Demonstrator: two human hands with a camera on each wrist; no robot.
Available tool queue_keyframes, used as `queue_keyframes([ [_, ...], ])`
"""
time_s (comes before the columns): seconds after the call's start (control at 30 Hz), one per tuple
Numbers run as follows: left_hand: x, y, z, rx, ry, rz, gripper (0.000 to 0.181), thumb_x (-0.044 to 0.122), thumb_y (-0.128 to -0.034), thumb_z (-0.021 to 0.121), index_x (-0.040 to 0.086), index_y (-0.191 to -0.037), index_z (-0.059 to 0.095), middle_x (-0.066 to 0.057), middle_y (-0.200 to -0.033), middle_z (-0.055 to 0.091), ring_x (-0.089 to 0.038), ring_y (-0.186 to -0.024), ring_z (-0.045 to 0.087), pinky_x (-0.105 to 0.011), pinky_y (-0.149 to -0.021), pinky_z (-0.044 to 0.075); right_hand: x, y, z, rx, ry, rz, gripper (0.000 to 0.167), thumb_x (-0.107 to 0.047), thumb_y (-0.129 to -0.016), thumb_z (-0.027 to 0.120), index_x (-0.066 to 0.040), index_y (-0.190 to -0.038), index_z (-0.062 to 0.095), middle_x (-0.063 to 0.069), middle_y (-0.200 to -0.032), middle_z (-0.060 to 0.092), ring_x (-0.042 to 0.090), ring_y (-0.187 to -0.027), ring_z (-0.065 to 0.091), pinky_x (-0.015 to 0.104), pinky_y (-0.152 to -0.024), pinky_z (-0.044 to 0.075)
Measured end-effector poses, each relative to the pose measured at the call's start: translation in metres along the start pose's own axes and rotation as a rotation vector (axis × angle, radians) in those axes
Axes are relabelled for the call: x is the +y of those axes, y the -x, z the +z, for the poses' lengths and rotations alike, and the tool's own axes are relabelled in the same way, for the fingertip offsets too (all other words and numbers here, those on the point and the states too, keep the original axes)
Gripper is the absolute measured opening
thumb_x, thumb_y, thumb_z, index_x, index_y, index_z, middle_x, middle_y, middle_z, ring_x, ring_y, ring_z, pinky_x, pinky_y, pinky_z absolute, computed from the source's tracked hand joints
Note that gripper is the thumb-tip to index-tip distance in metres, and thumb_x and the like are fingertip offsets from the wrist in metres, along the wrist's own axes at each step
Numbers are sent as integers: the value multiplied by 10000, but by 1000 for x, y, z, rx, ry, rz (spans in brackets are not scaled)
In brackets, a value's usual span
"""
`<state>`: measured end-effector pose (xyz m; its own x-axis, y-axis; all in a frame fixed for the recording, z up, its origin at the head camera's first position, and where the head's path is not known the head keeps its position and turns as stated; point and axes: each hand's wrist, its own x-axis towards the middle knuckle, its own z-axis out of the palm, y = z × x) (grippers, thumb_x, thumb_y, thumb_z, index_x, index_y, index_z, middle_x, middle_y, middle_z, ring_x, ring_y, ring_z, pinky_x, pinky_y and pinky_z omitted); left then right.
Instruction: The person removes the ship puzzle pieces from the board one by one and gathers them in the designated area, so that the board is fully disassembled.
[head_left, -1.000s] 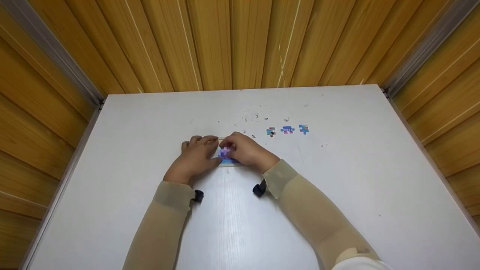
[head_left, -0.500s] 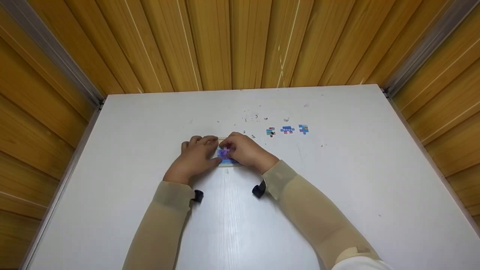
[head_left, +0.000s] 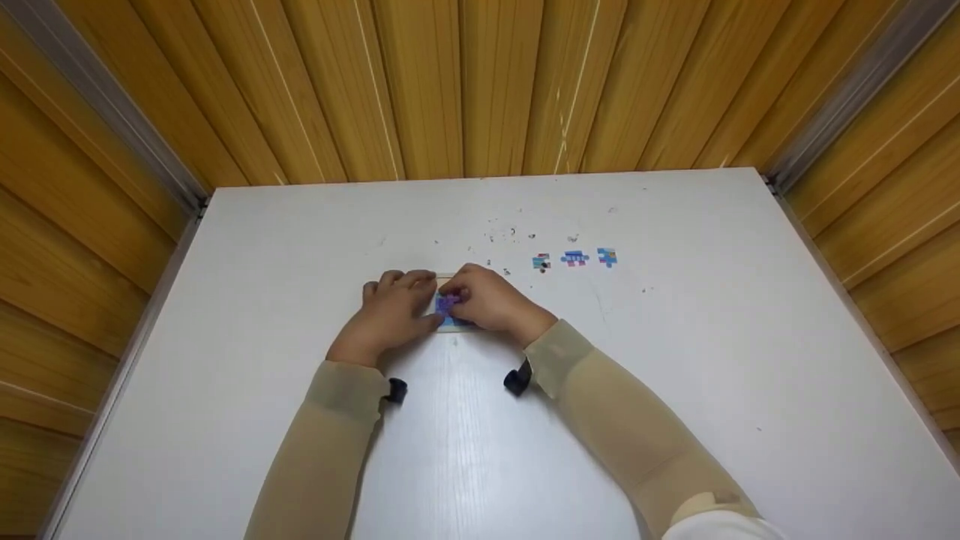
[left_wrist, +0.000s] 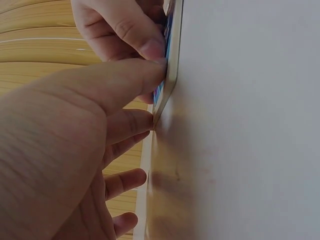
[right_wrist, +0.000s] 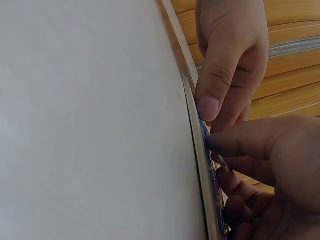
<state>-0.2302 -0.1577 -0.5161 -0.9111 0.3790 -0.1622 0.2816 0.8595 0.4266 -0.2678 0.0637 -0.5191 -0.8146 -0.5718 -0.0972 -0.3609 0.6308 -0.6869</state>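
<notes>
A small framed jigsaw board (head_left: 454,330) lies flat on the table between the two hands, its pale rim showing at the near and far edges. My left hand (head_left: 390,319) rests at the board's left side with fingers spread; in the left wrist view its thumb (left_wrist: 142,75) presses the rim and the forefinger touches a corner. The right hand (head_left: 487,298) pinches a puzzle piece (right_wrist: 220,163) at the board's surface, seen edge-on and tilted in the right wrist view. Purple and blue picture (head_left: 448,303) shows between the hands; my right fingers hide the rest.
Three loose puzzle pieces lie beyond the right hand: a teal-and-red one (head_left: 541,262), a blue-and-pink one (head_left: 574,258) and a blue one (head_left: 607,257). Dark specks and marks dot the white table (head_left: 675,360). Wood-panelled walls (head_left: 495,90) stand at the back and sides.
Between my right fingers, the purple patch has shifted slightly and turned darker as the piece moves. The left hand and the loose pieces stay where they were.
</notes>
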Motion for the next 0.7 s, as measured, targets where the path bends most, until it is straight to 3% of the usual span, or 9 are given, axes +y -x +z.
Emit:
queue_keyframes([
  [0.3,0,1,0,-25,-4,-13,754,482,-1115,666,121,-1739,447,-44,-1854,372,-446,-1691,286,-701,-1305,231,1,0,-3,4,-59,74,415,-163,-1006,767,-89,-1413,800,129,-1347,748,266,-1169,692,462,-1083,574],
  [0.53,3,1,-2,-23,-9,-25,751,472,-1115,667,124,-1741,442,-35,-1848,384,-438,-1684,298,-703,-1311,229,1,1,-11,3,-187,99,413,-173,-978,756,-65,-1372,817,140,-1339,762,253,-1161,678,483,-1095,569],
  [0.7,3,0,-1,-23,-16,-36,751,472,-1109,670,122,-1736,450,-27,-1842,398,-440,-1679,306,-706,-1313,233,-1,4,-17,-15,-218,123,415,-225,-1004,763,-79,-1389,811,133,-1371,739,261,-1191,658,500,-1105,563],
])
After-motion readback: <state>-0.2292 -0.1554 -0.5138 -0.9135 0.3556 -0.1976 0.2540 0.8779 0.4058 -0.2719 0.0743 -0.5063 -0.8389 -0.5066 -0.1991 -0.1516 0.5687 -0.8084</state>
